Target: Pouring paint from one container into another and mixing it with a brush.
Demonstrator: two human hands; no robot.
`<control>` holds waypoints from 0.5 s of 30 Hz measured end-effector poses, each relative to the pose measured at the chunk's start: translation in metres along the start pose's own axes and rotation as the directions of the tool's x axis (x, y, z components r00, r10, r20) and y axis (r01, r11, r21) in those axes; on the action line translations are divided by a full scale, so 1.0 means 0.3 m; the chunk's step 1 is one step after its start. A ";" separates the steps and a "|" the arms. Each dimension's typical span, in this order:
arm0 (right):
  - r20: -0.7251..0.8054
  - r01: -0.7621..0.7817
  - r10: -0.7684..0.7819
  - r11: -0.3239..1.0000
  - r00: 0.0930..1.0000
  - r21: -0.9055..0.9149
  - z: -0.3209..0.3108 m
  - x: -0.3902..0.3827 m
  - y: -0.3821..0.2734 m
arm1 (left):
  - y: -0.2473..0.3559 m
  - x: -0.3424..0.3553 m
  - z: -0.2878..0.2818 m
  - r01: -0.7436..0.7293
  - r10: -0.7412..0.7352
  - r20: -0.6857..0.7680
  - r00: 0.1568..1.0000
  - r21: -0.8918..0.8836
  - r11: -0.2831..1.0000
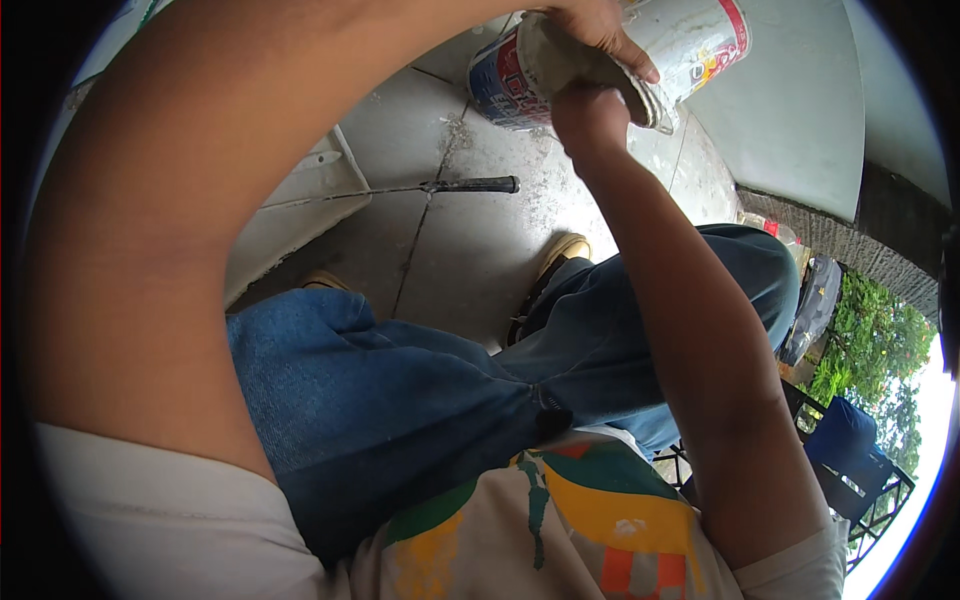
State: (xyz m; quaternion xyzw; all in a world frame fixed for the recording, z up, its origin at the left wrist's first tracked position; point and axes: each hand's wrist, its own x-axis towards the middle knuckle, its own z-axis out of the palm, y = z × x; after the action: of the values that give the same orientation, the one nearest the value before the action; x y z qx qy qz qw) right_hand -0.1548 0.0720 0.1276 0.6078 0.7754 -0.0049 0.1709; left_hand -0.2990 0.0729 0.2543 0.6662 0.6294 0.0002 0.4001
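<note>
A paint bucket with a blue and red label is tilted at the top of the head view, touching a white bucket with a red band; their grey, residue-smeared rim lies between. My left hand is closed over that rim from above, thumb pointing down. My right hand is closed just below it, against the bucket's mouth; its fingertips are hidden, so what exactly they hold is unclear. A roller tray with a long thin rod and black handle lies on the floor at left.
My jeans and shoes are below on grey floor tiles. A pale panel stands at the right above a rough concrete edge. A clear bottle, greenery and a dark railing are at the right.
</note>
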 end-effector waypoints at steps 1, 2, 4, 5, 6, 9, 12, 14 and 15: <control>0.042 -0.071 0.061 0.949 0.997 0.307 -0.073 -0.107 -0.073 | -0.025 -0.008 0.001 0.017 -0.015 0.045 0.999 -0.041 0.999; -0.018 -0.084 0.096 0.934 0.995 0.349 -0.073 -0.143 -0.066 | -0.052 0.067 0.013 0.005 -0.003 0.046 0.999 -0.038 0.999; -0.090 -0.120 0.193 0.847 0.977 0.518 -0.102 -0.184 -0.093 | -0.160 0.229 0.041 -0.299 0.299 0.011 0.954 -0.040 0.954; -0.095 -0.146 0.222 0.852 0.970 0.502 -0.095 -0.160 -0.046 | -0.118 0.263 0.062 -0.332 0.333 0.013 0.943 -0.047 0.942; -0.163 -0.101 0.215 0.848 0.963 0.520 -0.112 -0.154 -0.069 | -0.131 0.227 0.056 -0.289 0.287 -0.054 0.956 -0.042 0.956; -0.334 -0.026 0.201 0.887 0.921 0.462 -0.019 -0.035 -0.031 | -0.004 0.107 0.075 -0.096 0.094 -0.137 0.986 -0.007 0.995; -0.209 -0.017 0.068 0.971 0.976 0.237 0.017 0.054 -0.104 | -0.148 0.126 0.040 -0.094 0.094 -0.021 0.995 -0.004 0.996; -0.370 0.033 -0.040 0.999 0.928 -0.026 0.088 0.165 -0.022 | -0.100 0.143 0.036 -0.359 0.364 0.096 0.926 -0.063 0.931; -0.564 0.064 -0.013 0.996 0.825 0.070 0.185 0.285 0.059 | 0.022 0.116 0.068 -0.154 0.155 -0.040 0.987 0.029 0.988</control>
State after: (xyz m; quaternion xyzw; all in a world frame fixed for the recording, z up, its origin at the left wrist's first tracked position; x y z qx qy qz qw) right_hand -0.1412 0.1452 0.0556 0.5732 0.8026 0.1378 -0.0915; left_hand -0.2760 0.0921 0.2264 0.7179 0.5840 0.0370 0.3771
